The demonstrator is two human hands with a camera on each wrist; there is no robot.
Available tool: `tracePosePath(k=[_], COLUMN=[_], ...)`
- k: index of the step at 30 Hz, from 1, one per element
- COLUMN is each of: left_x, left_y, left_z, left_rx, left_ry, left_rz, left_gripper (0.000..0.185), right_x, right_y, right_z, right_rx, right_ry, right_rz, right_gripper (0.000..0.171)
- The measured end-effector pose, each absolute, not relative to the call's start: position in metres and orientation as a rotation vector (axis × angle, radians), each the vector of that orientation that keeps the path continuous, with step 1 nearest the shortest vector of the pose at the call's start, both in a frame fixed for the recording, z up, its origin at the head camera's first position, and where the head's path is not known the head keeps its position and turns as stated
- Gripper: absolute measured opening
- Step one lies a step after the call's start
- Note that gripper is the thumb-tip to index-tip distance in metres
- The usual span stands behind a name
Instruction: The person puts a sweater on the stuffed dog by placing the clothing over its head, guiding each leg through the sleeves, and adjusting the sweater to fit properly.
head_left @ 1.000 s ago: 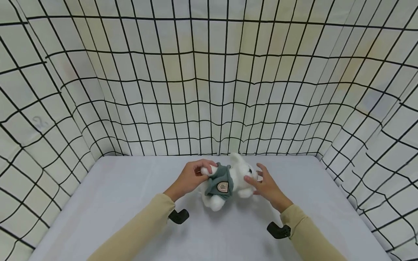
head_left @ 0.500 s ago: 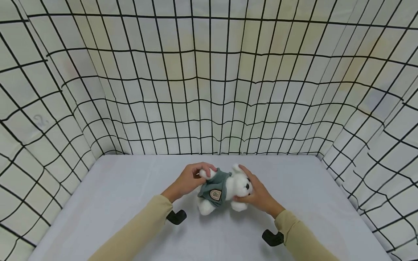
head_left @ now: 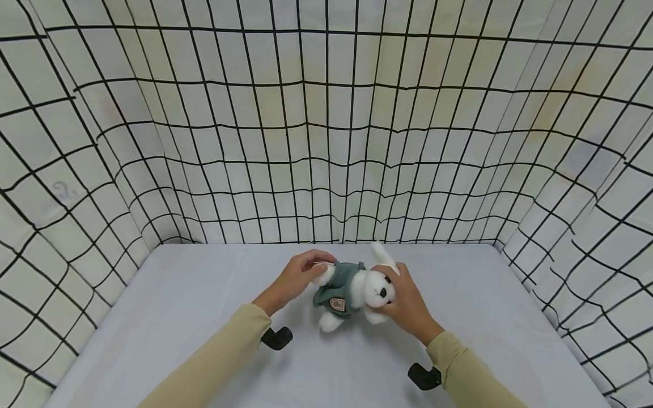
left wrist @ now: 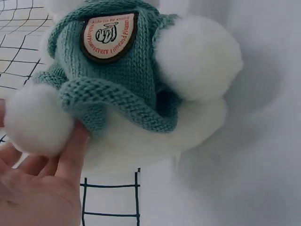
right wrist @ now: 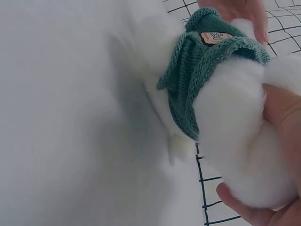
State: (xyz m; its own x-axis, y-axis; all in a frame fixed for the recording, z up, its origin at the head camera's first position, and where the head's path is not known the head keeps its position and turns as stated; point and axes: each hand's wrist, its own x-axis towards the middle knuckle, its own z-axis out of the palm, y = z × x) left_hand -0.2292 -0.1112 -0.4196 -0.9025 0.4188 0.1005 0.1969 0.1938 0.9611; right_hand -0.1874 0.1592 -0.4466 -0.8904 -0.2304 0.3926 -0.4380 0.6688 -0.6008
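A white plush toy dog (head_left: 374, 289) with a black nose lies sideways between both hands, wearing a teal knitted sweater (head_left: 343, 283) with a patch. My left hand (head_left: 301, 276) holds one of its white limbs at the left; in the left wrist view the fingers are around that round paw (left wrist: 37, 120). The toy's head is gripped by my right hand (head_left: 410, 306), with thumb and fingers on either side of it. One long ear (head_left: 384, 256) sticks up beyond the right hand. In the right wrist view the head (right wrist: 235, 101) shows from behind, its face hidden.
A white table (head_left: 194, 317) lies below the toy. Black netting (head_left: 326, 136) over pale walls encloses the back and both sides. A black device (head_left: 277, 338) sits at the left wrist, and a similar device (head_left: 424, 376) at the right wrist.
My right hand has moved left and closed around the toy's head, which it barely touched a second ago. The head has turned to face the camera more. The left hand stays at the limb.
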Motion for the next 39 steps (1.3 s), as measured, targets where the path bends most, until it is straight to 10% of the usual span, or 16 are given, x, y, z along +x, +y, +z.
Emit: tracePosePath(k=[39], left_x=[-0.240], left_y=[-0.118], left_z=[-0.413], left_rx=[0.305], left_ry=[2.520], left_rz=[1.812], left_gripper=[0.011], right_x=[-0.191], right_y=[0.156], right_z=[-0.429], right_rx=[0.311], right_ry=[-2.731], right_rz=[0.967], right_gripper=[0.068])
